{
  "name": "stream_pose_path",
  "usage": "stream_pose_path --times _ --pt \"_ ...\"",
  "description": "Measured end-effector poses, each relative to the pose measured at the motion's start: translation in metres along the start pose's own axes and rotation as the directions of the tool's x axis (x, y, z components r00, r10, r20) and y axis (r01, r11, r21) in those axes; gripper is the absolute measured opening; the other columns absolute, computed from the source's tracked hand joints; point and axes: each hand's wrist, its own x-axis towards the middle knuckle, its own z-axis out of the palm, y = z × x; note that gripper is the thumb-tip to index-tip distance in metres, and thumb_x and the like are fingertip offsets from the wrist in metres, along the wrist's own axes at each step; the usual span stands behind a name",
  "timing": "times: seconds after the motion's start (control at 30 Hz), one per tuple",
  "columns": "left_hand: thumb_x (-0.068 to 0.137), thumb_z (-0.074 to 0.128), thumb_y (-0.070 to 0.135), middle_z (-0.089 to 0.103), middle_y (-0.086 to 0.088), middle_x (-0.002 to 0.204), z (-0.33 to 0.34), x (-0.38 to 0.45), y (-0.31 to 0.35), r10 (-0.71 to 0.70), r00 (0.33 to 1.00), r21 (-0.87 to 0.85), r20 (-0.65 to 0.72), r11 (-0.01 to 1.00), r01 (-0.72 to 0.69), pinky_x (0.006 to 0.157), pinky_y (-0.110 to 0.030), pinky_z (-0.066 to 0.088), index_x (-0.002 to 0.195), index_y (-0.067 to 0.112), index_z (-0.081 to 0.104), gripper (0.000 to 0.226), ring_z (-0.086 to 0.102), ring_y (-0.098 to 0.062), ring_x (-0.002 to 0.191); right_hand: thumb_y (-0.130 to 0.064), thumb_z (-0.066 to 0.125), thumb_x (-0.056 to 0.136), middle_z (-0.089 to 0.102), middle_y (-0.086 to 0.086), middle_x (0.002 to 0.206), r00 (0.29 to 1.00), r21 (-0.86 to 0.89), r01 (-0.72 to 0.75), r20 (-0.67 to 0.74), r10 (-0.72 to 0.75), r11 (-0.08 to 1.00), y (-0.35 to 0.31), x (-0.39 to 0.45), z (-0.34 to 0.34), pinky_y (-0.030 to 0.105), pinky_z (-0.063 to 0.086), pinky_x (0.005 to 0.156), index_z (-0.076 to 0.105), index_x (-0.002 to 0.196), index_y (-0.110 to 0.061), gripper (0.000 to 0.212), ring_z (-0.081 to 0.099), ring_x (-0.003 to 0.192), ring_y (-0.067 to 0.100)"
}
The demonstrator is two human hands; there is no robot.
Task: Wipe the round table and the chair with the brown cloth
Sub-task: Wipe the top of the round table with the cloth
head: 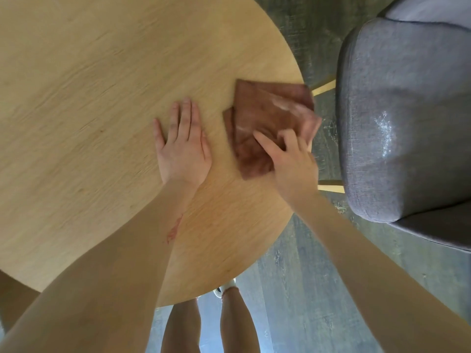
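The round table (89, 110) has a light wooden top that fills the left of the view. A folded brown cloth (265, 115) lies flat near its right edge. My right hand (290, 161) presses on the cloth's near right corner, fingers curled into the fabric. My left hand (182, 146) rests flat on the bare wood just left of the cloth, fingers spread, holding nothing. The chair (402, 118) is grey, upholstered, and stands to the right of the table, apart from both hands.
Pale wooden chair legs (323, 87) show in the gap between table and chair. Grey plank floor (305, 289) lies below and to the right. My own legs (229, 324) stand at the table's near edge.
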Motion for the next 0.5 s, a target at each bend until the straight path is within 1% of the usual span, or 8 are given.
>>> stream_pose_path --times 0.1,0.13,0.2,0.27,0.33,0.4,0.43,0.5 --pt "0.091 0.005 0.034 0.008 -0.001 0.158 -0.001 0.001 -0.001 0.005 1.000 0.001 0.012 1.000 -0.005 0.113 -0.046 -0.007 0.147 0.015 0.001 0.059 0.004 -0.018 0.145 -0.004 0.052 0.079 0.039 0.012 0.132 0.967 0.040 -0.254 0.029 0.253 0.966 0.038 -0.042 0.005 0.051 0.048 0.080 0.038 0.134 -0.041 0.068 0.039 0.118 0.037" --pt "0.091 0.005 0.034 0.007 -0.001 0.158 -0.001 0.001 -0.001 0.005 1.000 0.003 0.012 1.000 -0.005 0.112 -0.046 -0.008 0.147 0.015 0.000 0.059 0.003 -0.018 0.145 -0.004 0.051 0.080 0.037 0.011 0.133 0.930 0.088 -0.367 0.034 0.366 0.926 0.046 -0.050 0.004 0.052 0.047 0.083 0.038 0.134 -0.041 0.066 0.039 0.119 0.037" --pt "0.091 0.005 0.034 0.006 -0.001 0.159 0.000 0.001 -0.001 0.011 1.000 0.004 0.007 1.000 -0.011 0.113 -0.046 -0.008 0.147 0.015 0.000 0.059 0.002 -0.018 0.145 -0.001 0.049 0.077 0.039 0.010 0.121 0.822 0.248 -0.555 0.015 0.569 0.794 0.054 -0.052 -0.001 0.051 0.045 0.086 0.041 0.134 -0.036 0.067 0.045 0.109 0.038" --pt "0.091 0.005 0.034 0.005 -0.001 0.159 0.000 0.000 -0.002 0.019 1.000 -0.001 0.010 1.000 -0.019 0.113 -0.046 -0.007 0.147 0.014 0.000 0.059 0.002 -0.018 0.145 0.001 0.048 0.072 0.038 0.009 0.116 0.741 0.439 -0.577 -0.074 0.668 0.688 0.047 -0.044 -0.011 0.053 0.045 0.088 0.042 0.132 -0.034 0.069 0.046 0.105 0.036" --pt "0.091 0.004 0.034 0.005 -0.001 0.159 0.002 0.000 -0.002 0.024 1.000 0.001 0.003 1.000 -0.024 0.114 -0.047 -0.007 0.147 0.014 0.000 0.059 0.002 -0.018 0.145 0.003 0.047 0.069 0.040 0.011 0.119 0.738 0.507 -0.456 -0.244 0.629 0.732 0.026 -0.031 -0.020 0.053 0.047 0.085 0.040 0.131 -0.035 0.073 0.045 0.107 0.031" --pt "0.091 0.004 0.035 0.006 -0.001 0.159 0.001 0.000 -0.003 0.029 1.000 -0.008 -0.003 1.000 -0.029 0.114 -0.047 -0.006 0.147 0.014 0.001 0.059 0.002 -0.018 0.145 0.005 0.044 0.067 0.042 0.014 0.119 0.786 0.441 -0.320 -0.371 0.495 0.839 -0.004 -0.021 -0.021 0.044 0.046 0.080 0.039 0.133 -0.035 0.077 0.044 0.106 0.029" --pt "0.092 0.005 0.035 0.006 -0.001 0.159 0.001 0.000 -0.003 0.031 0.999 -0.016 -0.006 0.999 -0.031 0.114 -0.047 -0.005 0.147 0.014 0.002 0.059 0.003 -0.018 0.145 0.005 0.045 0.067 0.043 0.015 0.116 0.835 0.378 -0.248 -0.383 0.395 0.892 -0.020 -0.018 -0.019 0.040 0.043 0.078 0.039 0.134 -0.035 0.078 0.044 0.104 0.029" --pt "0.093 0.008 0.034 0.009 -0.001 0.158 0.001 0.000 -0.004 0.043 0.999 -0.032 -0.014 0.999 -0.043 0.114 -0.047 -0.005 0.147 0.014 0.005 0.058 0.005 -0.019 0.145 0.003 0.050 0.071 0.044 0.015 0.111 0.945 0.237 -0.104 -0.278 0.170 0.966 -0.046 -0.018 -0.006 0.039 0.041 0.078 0.038 0.137 -0.034 0.077 0.042 0.100 0.031"
